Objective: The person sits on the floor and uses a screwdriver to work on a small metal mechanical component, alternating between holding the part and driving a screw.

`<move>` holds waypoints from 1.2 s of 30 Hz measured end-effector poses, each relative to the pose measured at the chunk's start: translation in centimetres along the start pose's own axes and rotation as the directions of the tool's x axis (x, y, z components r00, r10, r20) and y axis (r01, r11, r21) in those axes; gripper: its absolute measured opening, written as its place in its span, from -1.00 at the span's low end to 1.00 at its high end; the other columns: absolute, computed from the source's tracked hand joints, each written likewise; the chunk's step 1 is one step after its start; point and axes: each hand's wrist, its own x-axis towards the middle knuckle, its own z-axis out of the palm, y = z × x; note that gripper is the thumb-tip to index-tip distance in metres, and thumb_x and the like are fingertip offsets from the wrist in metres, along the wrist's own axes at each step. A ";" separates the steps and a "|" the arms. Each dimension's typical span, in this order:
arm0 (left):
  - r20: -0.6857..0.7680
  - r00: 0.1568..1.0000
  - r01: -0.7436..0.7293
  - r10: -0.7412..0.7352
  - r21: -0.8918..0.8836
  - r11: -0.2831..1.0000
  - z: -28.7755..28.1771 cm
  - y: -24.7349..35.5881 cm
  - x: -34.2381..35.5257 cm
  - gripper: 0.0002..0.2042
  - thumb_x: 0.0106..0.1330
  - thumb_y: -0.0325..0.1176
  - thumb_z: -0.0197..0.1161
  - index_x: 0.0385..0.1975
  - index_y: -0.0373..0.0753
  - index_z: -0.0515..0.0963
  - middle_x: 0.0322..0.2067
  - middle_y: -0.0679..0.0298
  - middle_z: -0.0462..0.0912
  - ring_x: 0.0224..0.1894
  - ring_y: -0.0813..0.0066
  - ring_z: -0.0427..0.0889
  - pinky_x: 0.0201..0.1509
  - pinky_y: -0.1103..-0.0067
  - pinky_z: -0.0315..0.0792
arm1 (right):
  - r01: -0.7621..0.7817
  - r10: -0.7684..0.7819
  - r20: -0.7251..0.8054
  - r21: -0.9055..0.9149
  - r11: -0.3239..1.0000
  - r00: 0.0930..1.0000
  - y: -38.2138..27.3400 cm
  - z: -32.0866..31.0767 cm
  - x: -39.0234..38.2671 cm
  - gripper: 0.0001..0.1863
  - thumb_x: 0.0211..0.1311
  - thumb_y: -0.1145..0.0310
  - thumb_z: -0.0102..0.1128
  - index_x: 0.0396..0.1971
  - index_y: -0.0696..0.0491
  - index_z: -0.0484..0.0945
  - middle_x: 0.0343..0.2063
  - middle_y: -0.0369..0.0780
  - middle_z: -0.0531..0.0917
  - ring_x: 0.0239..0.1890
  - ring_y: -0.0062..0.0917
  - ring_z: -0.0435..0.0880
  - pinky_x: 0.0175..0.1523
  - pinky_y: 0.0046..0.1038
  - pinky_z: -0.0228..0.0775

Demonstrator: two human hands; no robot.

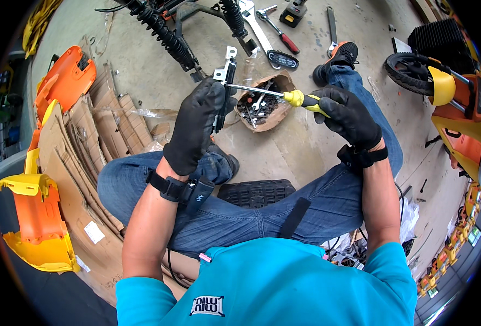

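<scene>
In front of my lap my left hand (pixel 197 117), in a black glove, is closed round a narrow black part with silver metal tabs (pixel 229 68), held upright. My right hand (pixel 352 115), gloved too, grips the yellow and black handle of a screwdriver (pixel 306 101). The shaft runs leftward, and its tip meets the side of the black part; the exact contact point is too small to make out. Below the shaft stands an open brown paper bag (pixel 273 122) of loose screws, bolts and small metal pieces.
A vehicle frame with black coil springs (pixel 167 41) stands ahead. Beyond the bag lie an adjustable wrench (pixel 258 27), a red-handled ratchet (pixel 288 42), a small display unit (pixel 283 60) and a battery pack (pixel 293 13). Flattened cardboard (pixel 69 163) and orange panels (pixel 69 76) lie left; a wheel (pixel 409 74), right.
</scene>
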 end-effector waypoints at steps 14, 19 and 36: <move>-0.021 1.000 0.025 -0.024 0.038 0.999 -0.2 -0.1 0.1 -0.68 0.52 -0.24 0.04 0.11 -0.30 0.43 -0.12 0.29 0.62 -0.17 0.60 0.61 -0.05 0.69 0.49 | -0.020 0.019 0.015 0.038 0.999 1.000 0.3 -0.1 0.2 -0.67 0.35 0.19 0.19 -0.04 0.11 0.55 -0.46 -0.36 0.60 -0.59 -0.87 0.30 -0.54 -0.79 0.09; -0.017 0.999 0.041 -0.040 0.048 0.998 -0.1 0.1 -0.1 -0.69 0.51 -0.24 0.05 0.10 -0.30 0.43 -0.11 0.27 0.62 -0.17 0.58 0.61 -0.05 0.67 0.50 | 0.048 -0.048 -0.007 -0.058 0.997 0.999 0.2 0.1 0.1 -0.66 0.34 0.20 0.21 -0.02 0.11 0.55 -0.43 -0.36 0.60 -0.53 -0.86 0.36 -0.48 -0.78 0.16; -0.062 0.997 0.037 -0.037 -0.013 0.999 0.1 -0.3 0.2 -0.66 0.47 -0.14 0.14 0.03 -0.26 0.51 -0.21 0.36 0.59 -0.21 0.64 0.59 -0.06 0.69 0.50 | 0.177 -0.185 -0.119 -0.076 0.981 0.975 -0.5 1.1 0.5 -0.58 0.53 0.10 -0.14 0.10 0.10 0.49 -0.33 -0.29 0.60 -0.51 -0.77 0.49 -0.42 -0.73 0.33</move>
